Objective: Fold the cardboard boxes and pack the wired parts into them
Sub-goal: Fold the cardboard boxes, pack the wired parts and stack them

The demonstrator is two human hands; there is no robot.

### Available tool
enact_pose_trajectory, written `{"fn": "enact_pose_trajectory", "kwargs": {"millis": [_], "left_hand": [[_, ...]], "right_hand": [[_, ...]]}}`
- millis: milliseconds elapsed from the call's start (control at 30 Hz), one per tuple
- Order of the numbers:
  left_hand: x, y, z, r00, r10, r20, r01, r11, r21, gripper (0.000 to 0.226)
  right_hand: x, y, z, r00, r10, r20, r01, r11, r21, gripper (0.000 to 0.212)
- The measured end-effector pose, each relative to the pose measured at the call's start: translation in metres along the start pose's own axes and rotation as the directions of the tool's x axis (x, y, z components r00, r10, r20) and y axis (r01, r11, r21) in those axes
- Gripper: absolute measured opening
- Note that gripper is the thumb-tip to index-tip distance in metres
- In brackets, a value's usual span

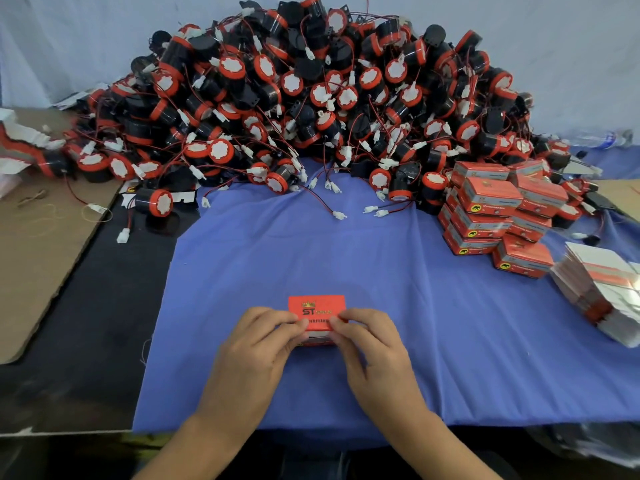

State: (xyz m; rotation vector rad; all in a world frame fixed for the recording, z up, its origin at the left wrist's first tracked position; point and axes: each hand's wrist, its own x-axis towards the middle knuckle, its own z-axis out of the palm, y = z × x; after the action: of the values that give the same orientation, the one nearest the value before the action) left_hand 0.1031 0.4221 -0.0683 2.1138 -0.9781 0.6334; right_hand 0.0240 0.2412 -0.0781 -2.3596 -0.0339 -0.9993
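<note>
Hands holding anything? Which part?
One red box: the left hand and right hand each grip its near edge, fingertips on top, either side of centre.

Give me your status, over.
Left hand and right hand both pinching the red box over the blue cloth. Wired parts piled behind. Nothing blocking.

Desk (86, 341): dark top. Blue cloth (346, 258) spread under the left grip (256, 344) and right grip (367, 344), reaching far beyond them. Brown cardboard sheet (41, 258) well left of the left grip. Pale creased backdrop (69, 46) behind. Lighting even.
</note>
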Motion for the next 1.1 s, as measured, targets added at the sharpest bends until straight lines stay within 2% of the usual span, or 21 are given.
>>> {"fn": "enact_pose_trajectory", "kwargs": {"millis": [133,267,400,467,533,600,633,700,800,833,900,1000,1100], "left_hand": [[-0.006,0.001,-0.004,0.996,0.071,0.056,-0.079,0.986,0.145,0.031],[-0.01,0.004,-0.004,0.991,0.092,0.098,-0.108,0.978,0.18,0.033],[-0.008,0.011,-0.002,0.98,0.107,0.169,-0.149,0.954,0.261,0.027],[-0.004,0.014,-0.004,0.969,0.119,0.217,-0.178,0.944,0.278,0.022],[0.0,0.014,-0.004,0.981,0.04,0.192,-0.077,0.979,0.188,0.012],[0.001,0.013,-0.005,0.973,-0.189,0.131,0.201,0.975,-0.089,0.008],[0.001,0.014,-0.005,0.938,-0.321,0.131,0.344,0.908,-0.237,0.01],[0.002,0.017,0.001,0.835,-0.532,0.143,0.538,0.734,-0.415,0.022],[0.007,0.025,0.013,0.641,-0.743,0.19,0.706,0.475,-0.525,0.027],[0.01,0.029,0.017,0.623,-0.752,0.214,0.721,0.446,-0.531,0.022],[0.019,0.04,0.023,0.634,-0.728,0.259,0.72,0.435,-0.54,0.013],[0.037,0.063,0.034,0.693,-0.655,0.3,0.681,0.46,-0.57,0.013],[0.056,0.091,0.053,0.759,-0.534,0.373,0.64,0.507,-0.577,0.023]], "right_hand": [[-0.001,-0.005,-0.001,0.999,-0.021,0.031,0.023,0.997,-0.079,0.018],[-0.005,-0.004,0.001,0.995,-0.091,0.034,0.097,0.971,-0.221,0.014],[-0.004,-0.004,0.004,0.985,-0.148,0.086,0.169,0.92,-0.353,0.028],[-0.004,-0.004,0.004,0.983,-0.145,0.115,0.176,0.922,-0.344,0.034],[-0.005,-0.005,0.003,0.99,-0.075,0.117,0.102,0.964,-0.247,0.033],[-0.004,-0.006,0.0,0.993,0.047,0.111,-0.038,0.996,-0.077,0.027],[-0.003,-0.007,-0.002,0.987,0.118,0.109,-0.118,0.993,-0.004,0.027],[0.001,-0.01,-0.005,0.952,0.279,0.122,-0.294,0.947,0.13,0.034],[0.007,-0.013,-0.009,0.816,0.551,0.175,-0.576,0.748,0.329,0.042],[0.008,-0.012,-0.011,0.776,0.604,0.182,-0.623,0.688,0.371,0.038],[0.01,-0.01,-0.017,0.744,0.647,0.167,-0.647,0.633,0.425,0.033],[0.012,-0.001,-0.036,0.739,0.672,0.039,-0.624,0.662,0.416,0.041],[0.016,0.019,-0.065,0.708,0.702,-0.081,-0.634,0.681,0.365,0.047]]}}
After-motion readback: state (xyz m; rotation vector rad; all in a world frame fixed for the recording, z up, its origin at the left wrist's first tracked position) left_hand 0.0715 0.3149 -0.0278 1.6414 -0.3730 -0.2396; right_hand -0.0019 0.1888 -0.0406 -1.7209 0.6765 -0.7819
